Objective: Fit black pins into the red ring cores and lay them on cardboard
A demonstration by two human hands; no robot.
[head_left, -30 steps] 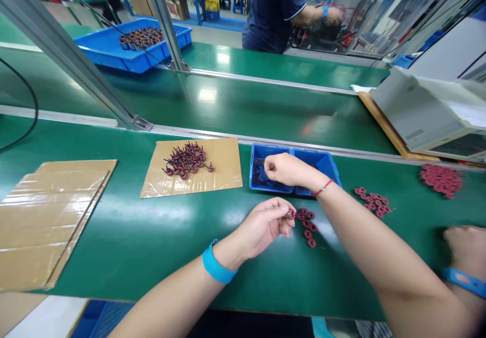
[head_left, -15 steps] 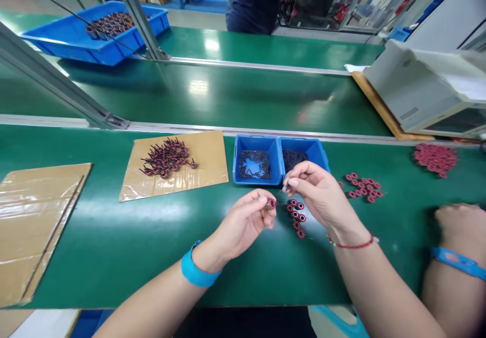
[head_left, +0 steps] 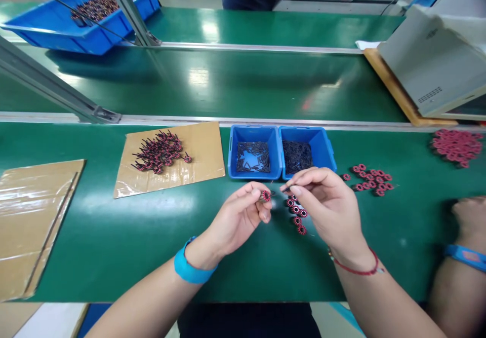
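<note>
Between the thumb and fingers of my left hand point(head_left: 241, 221) is a small wound stator point(head_left: 266, 196), a red and black ring with a fine lead pointing right. My right hand point(head_left: 330, 206) pinches a thin black sleeve point(head_left: 289, 188), its tip pointing at the stator's lead, close to it. Whether lead and sleeve touch I cannot tell. Just below my right fingers lie several loose stators point(head_left: 296, 210) on the green bench. Behind my hands stand a blue bin point(head_left: 231, 153) with scattered black sleeves and a second blue bin point(head_left: 327, 150) holding a thicker layer of them.
Stators with black sleeved leads are heaped on a cardboard sheet point(head_left: 205, 160). Another cardboard sheet point(head_left: 34, 226) lies far left. Red stators point(head_left: 372, 178) and a larger cluster point(head_left: 455, 147) are at right, near another person's arm point(head_left: 461, 277). A metal rail point(head_left: 190, 121) runs behind.
The view has tilted down a little. My right hand has turned, and the black sleeve now shows between its fingertips, pointing at the stator. My left hand keeps its hold.
</note>
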